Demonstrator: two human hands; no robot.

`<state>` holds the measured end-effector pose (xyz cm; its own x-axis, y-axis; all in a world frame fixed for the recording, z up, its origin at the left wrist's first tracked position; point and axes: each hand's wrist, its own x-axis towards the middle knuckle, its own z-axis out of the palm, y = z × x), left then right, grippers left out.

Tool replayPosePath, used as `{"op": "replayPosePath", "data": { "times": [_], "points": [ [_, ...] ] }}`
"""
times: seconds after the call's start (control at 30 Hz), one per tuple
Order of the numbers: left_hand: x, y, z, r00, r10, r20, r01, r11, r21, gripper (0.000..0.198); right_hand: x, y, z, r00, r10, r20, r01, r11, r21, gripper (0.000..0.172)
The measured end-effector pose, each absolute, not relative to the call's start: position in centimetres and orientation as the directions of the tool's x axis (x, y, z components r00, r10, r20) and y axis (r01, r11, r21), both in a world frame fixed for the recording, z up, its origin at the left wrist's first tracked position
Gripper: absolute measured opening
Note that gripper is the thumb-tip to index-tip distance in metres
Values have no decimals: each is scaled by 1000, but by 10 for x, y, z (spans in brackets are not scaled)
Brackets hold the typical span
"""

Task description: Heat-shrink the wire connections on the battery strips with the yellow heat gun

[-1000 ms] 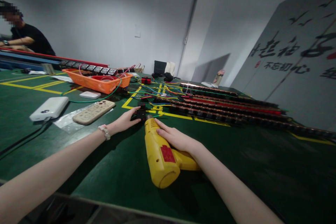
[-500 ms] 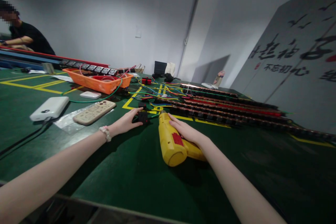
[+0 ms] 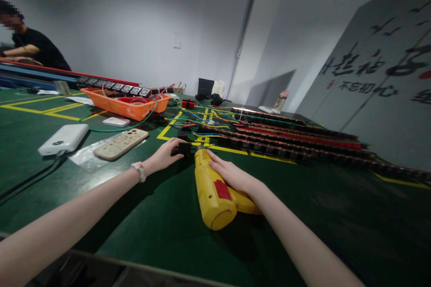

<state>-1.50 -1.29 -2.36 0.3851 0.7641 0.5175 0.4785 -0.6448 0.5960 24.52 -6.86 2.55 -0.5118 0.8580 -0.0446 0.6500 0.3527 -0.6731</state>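
Note:
My right hand is closed around a yellow heat gun with a red patch on its side. Its nozzle points away from me, toward the yellow wires on the table. To the left, my left hand grips a small black block between thumb and fingers. A small red light shows on this block. The nozzle is just right of the block, over or beside the wires; whether it touches them I cannot tell.
Long dark strips with coloured wires lie at the right on the green table. An orange basket, a phone in a beige case and a white power bank stand left. A person in black sits far left.
The heat gun has moved left and a little toward me in my right hand, its nozzle now nearer the block. My left hand has shifted slightly right.

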Motion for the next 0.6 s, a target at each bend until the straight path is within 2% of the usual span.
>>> {"op": "replayPosePath", "data": {
  "times": [0.13, 0.23, 0.4, 0.6],
  "points": [
    [1, -8, -28, 309, 845, 437, 360, -529, 768, 37, 238, -71, 25, -499, 865, -55, 664, 340, -666, 69],
    [11, -4, -30, 195, 896, 398, 309, -442, 842, 38, 237, -71, 26, -500, 865, -44, 652, 343, -676, 68],
    [16, 0, -28, 117, 929, 350, 263, -369, 891, 40, 240, -71, 27, -505, 861, -59, 644, 331, -690, 68],
    [11, 0, -30, 194, 926, 325, 201, -362, 910, 37, 240, -72, 29, -502, 862, -74, 652, 322, -687, 67]
  ]
}}
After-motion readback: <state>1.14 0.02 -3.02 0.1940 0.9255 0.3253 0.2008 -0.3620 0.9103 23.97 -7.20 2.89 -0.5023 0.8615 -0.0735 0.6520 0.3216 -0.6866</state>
